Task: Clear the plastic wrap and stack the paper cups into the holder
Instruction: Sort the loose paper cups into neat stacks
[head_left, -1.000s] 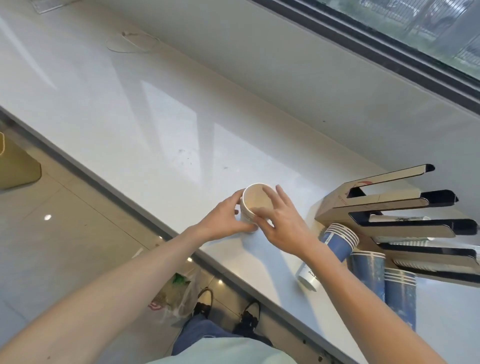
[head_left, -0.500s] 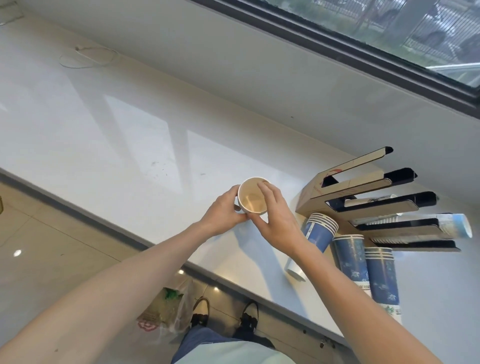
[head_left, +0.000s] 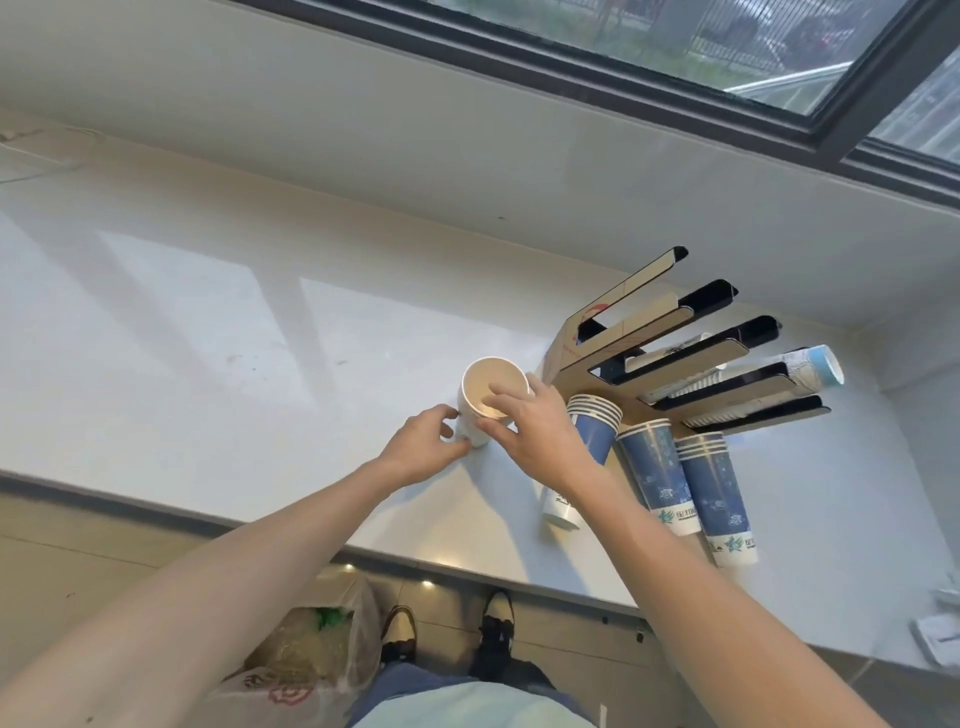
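Three blue paper cup stacks are hung in the slotted cardboard holder; beside it, a white paper cup stack is gripped by left hand and right hand fingers, not yet loaded.

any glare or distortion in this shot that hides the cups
Head view: pale window reflections lie across the counter left of the white cup, none over the cups. Wide-angle bending curves the counter edge and fans the holder. The right hand covers part of the white cup's rim; the blue cup stacks read sharp.
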